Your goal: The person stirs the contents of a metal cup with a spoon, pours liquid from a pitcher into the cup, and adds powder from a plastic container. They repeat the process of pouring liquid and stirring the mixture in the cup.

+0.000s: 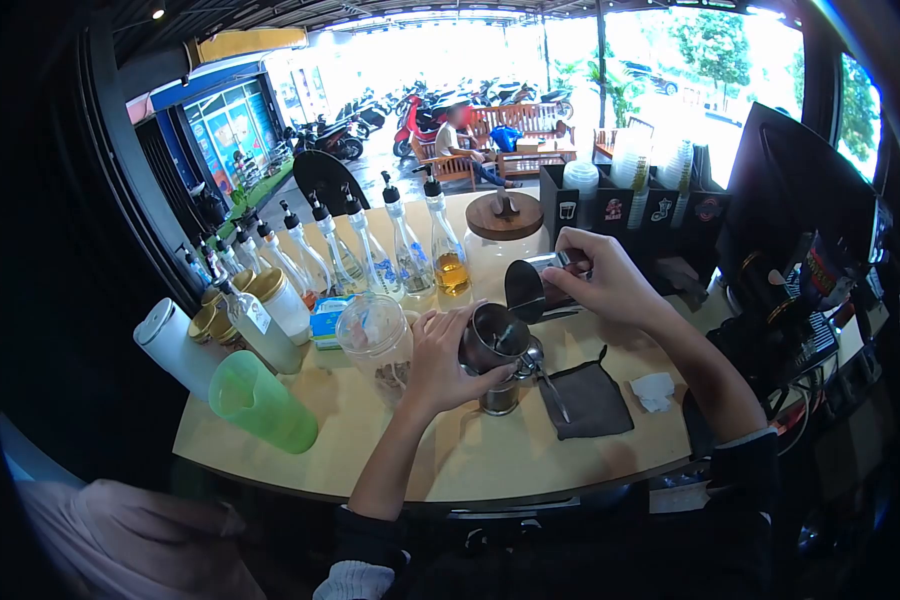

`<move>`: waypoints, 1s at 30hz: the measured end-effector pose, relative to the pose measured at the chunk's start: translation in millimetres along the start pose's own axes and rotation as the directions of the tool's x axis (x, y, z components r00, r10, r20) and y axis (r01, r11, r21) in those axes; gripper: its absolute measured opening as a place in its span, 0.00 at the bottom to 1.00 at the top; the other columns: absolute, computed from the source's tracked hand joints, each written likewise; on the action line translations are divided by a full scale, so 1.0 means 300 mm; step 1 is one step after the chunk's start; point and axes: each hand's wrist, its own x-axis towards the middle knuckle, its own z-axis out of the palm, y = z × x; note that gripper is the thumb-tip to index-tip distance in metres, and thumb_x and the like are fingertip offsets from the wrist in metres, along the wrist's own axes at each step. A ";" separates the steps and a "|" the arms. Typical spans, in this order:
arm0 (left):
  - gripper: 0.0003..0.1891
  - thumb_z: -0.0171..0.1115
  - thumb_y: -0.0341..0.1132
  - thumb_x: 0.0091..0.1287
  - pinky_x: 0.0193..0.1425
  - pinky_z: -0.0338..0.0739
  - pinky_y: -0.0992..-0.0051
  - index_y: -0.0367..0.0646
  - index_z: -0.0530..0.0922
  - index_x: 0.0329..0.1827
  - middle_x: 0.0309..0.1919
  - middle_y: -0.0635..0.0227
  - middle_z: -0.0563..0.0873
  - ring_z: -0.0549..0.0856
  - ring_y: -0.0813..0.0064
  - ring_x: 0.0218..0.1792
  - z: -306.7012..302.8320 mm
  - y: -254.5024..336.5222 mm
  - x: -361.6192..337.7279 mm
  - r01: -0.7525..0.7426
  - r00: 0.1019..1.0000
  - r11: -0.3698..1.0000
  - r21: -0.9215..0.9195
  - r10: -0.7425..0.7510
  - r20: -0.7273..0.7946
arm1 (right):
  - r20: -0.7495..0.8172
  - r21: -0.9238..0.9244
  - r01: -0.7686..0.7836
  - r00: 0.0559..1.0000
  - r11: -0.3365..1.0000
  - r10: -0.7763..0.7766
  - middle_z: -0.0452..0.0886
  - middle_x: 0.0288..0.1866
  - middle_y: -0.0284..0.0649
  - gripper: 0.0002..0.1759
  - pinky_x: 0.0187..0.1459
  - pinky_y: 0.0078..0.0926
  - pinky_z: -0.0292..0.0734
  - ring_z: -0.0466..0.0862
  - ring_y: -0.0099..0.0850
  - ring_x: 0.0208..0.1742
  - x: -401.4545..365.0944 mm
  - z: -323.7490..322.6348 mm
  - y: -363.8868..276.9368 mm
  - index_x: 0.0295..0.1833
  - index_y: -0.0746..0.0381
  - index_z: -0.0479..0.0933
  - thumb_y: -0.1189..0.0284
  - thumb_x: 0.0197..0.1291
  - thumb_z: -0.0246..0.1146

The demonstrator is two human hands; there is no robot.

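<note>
Hands are both gripping steelware above the tan counter (pixel 450 455). The left hand (pixel 440 362) is clasping a steel cup (pixel 497 338) by its side, holding it upright just over a second steel vessel (pixel 500 398) standing on the counter. The right hand (pixel 602 285) is clenching a steel pitcher (pixel 526 288), tilting its mouth down toward the cup from just beside it. A grey cloth (pixel 590 402) and a crumpled tissue (pixel 655 390) are lying to the right. Pump bottles (pixel 408 250) are lining the back, their labels too small to read, as are the stickers on the black cup holders (pixel 612 212).
</note>
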 end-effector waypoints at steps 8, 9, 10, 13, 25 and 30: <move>0.44 0.74 0.58 0.43 0.70 0.57 0.54 0.43 0.73 0.62 0.47 0.58 0.83 0.80 0.57 0.53 -0.003 0.008 0.002 0.007 1.000 1.000 -0.014 -0.007 -0.002 | 0.010 -0.055 0.037 0.999 0.998 -0.037 0.71 0.21 0.38 0.14 0.25 0.24 0.66 0.66 0.19 0.24 0.013 0.007 -0.018 0.35 0.70 0.68 0.73 0.58 0.66; 0.44 0.74 0.58 0.43 0.70 0.57 0.54 0.43 0.73 0.62 0.47 0.58 0.83 0.80 0.57 0.53 -0.004 0.009 0.002 0.006 1.000 1.000 -0.014 -0.006 -0.002 | 0.010 -0.056 0.037 0.999 0.998 -0.037 0.71 0.21 0.38 0.14 0.25 0.24 0.66 0.66 0.19 0.24 0.014 0.009 -0.012 0.35 0.70 0.68 0.73 0.58 0.66; 0.44 0.74 0.58 0.43 0.70 0.57 0.54 0.43 0.73 0.62 0.47 0.58 0.83 0.80 0.57 0.53 -0.005 0.008 0.002 0.006 1.000 1.000 -0.015 -0.006 -0.002 | 0.008 -0.061 0.056 0.998 0.997 -0.056 0.68 0.21 0.34 0.13 0.25 0.21 0.64 0.65 0.17 0.24 0.017 0.014 -0.001 0.35 0.68 0.68 0.73 0.59 0.66; 0.44 0.75 0.57 0.42 0.70 0.57 0.56 0.43 0.73 0.62 0.48 0.60 0.83 0.79 0.59 0.55 -0.010 0.013 0.002 0.018 1.000 1.000 -0.012 -0.018 0.007 | 0.003 -0.074 0.087 0.996 0.993 -0.087 0.66 0.21 0.30 0.13 0.24 0.19 0.62 0.63 0.15 0.24 0.018 0.015 -0.009 0.35 0.66 0.67 0.73 0.59 0.66; 0.43 0.75 0.56 0.42 0.69 0.58 0.53 0.44 0.71 0.62 0.50 0.61 0.82 0.80 0.61 0.55 0.000 -0.003 0.001 0.007 0.999 1.000 -0.003 -0.007 -0.048 | 0.019 -0.073 0.066 0.998 0.995 -0.064 0.68 0.21 0.30 0.14 0.25 0.18 0.63 0.66 0.14 0.25 -0.007 -0.003 -0.043 0.34 0.65 0.66 0.73 0.60 0.66; 0.43 0.76 0.54 0.42 0.68 0.58 0.52 0.44 0.71 0.61 0.50 0.62 0.82 0.80 0.62 0.55 0.011 -0.004 -0.001 0.009 0.997 1.000 -0.013 -0.010 -0.073 | 0.028 -0.002 0.038 0.999 0.999 -0.038 0.71 0.23 0.31 0.13 0.26 0.17 0.67 0.71 0.13 0.27 -0.011 0.007 -0.057 0.33 0.65 0.66 0.74 0.60 0.65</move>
